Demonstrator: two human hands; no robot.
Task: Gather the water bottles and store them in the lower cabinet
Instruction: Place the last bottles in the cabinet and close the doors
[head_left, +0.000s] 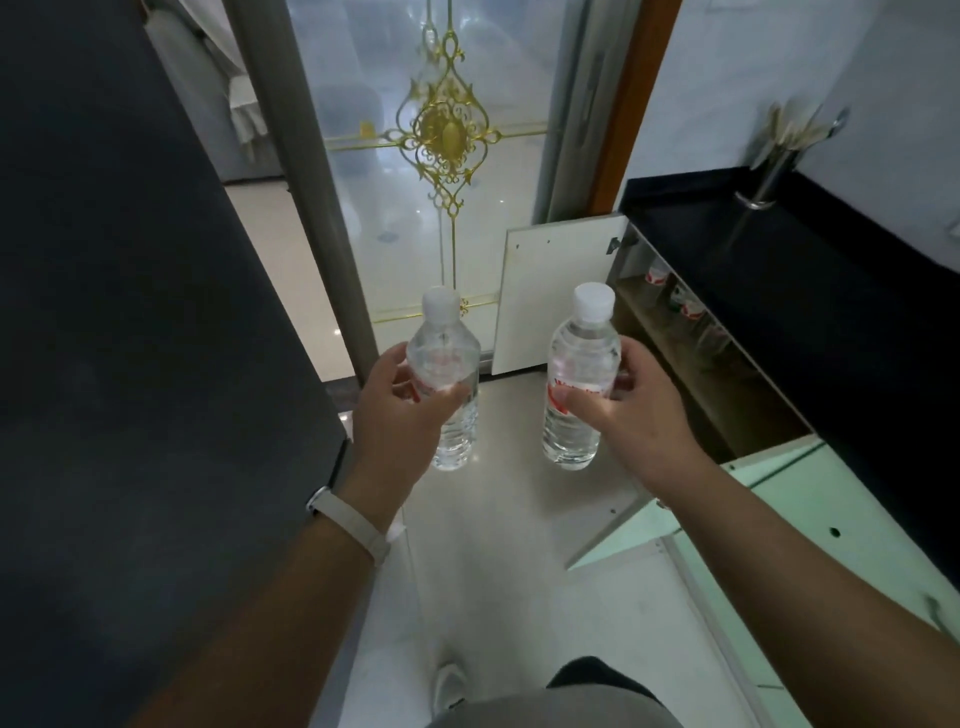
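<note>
Carried upright at chest height toward the open lower cabinet (691, 358): left bottle (447, 384), left hand (402, 410) fingers clamped round it; right bottle (579, 384), right hand (641, 415) likewise clamped. Best lowered level, clear of the door (550, 291).
</note>
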